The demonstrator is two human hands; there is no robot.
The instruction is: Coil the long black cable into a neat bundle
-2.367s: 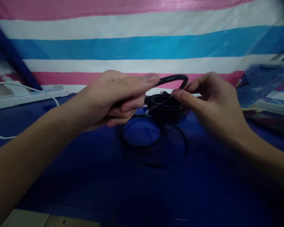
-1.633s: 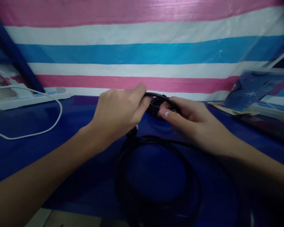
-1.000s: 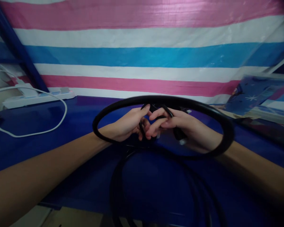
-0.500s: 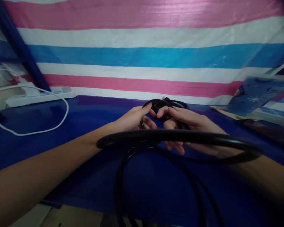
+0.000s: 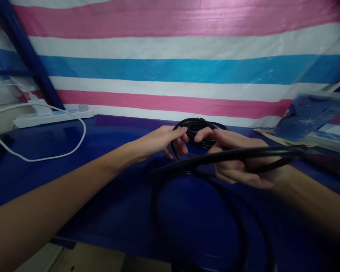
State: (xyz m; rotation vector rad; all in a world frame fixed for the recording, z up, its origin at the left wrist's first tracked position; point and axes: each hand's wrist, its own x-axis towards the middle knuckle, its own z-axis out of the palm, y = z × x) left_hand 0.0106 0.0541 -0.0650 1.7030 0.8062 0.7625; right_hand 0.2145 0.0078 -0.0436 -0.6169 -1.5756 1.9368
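At the centre of the frame our left hand (image 5: pixel 158 141) and right hand (image 5: pixel 238 162) both close a grip on the black cable (image 5: pixel 200 132), pinching its small coil above the bench (image 5: pixel 73 177) so the loops stay gathered.

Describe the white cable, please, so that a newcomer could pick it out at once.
Start at the blue table below the striped sheet. At its far left lies a white power strip, and the white cable loops in front of it. It is thin and white; the black cable in both hands is thicker.
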